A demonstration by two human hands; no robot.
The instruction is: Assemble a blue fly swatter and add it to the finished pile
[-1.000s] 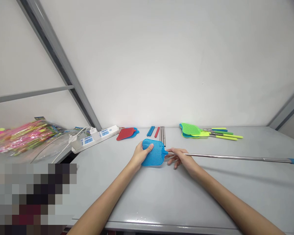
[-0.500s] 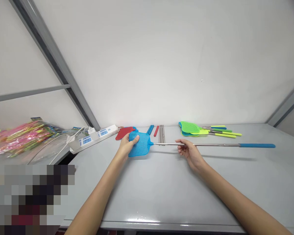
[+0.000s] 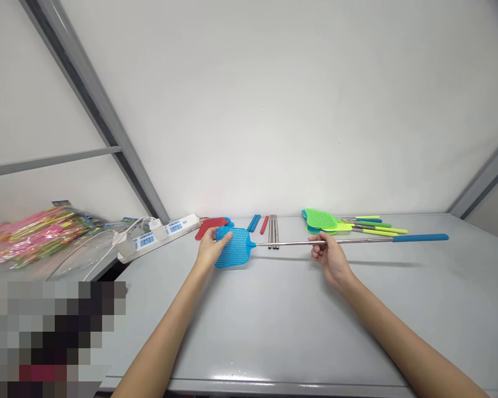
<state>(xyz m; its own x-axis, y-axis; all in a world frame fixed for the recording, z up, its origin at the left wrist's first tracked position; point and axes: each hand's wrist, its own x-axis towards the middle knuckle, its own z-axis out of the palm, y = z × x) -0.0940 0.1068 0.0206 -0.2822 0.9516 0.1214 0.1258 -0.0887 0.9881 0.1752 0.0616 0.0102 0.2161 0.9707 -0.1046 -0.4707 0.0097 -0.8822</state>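
A blue fly swatter [image 3: 237, 251] with a long metal rod and a blue grip is held level above the table. My left hand [image 3: 211, 247] pinches the left edge of its mesh head, thumb on top. Further right, my right hand [image 3: 328, 255] is closed around the middle of the rod, and the blue grip reaches out beyond it. Behind the swatter lie loose parts: a red swatter head [image 3: 211, 228], blue grips [image 3: 254, 223], a red grip [image 3: 264, 225] and several metal rods [image 3: 273, 229].
At the back right lies a pile of swatters [image 3: 321, 219] with green, yellow and blue parts. A white power strip [image 3: 161, 237] with plugs and cables runs along the left. Plastic-wrapped colourful goods [image 3: 33, 235] lie at far left. The grey table [image 3: 274, 331] meets a white wall.
My right hand has slid right along the rod, and its fingers have closed on it. The grip end of the swatter has shifted left and slightly up. My left hand keeps its pinch.
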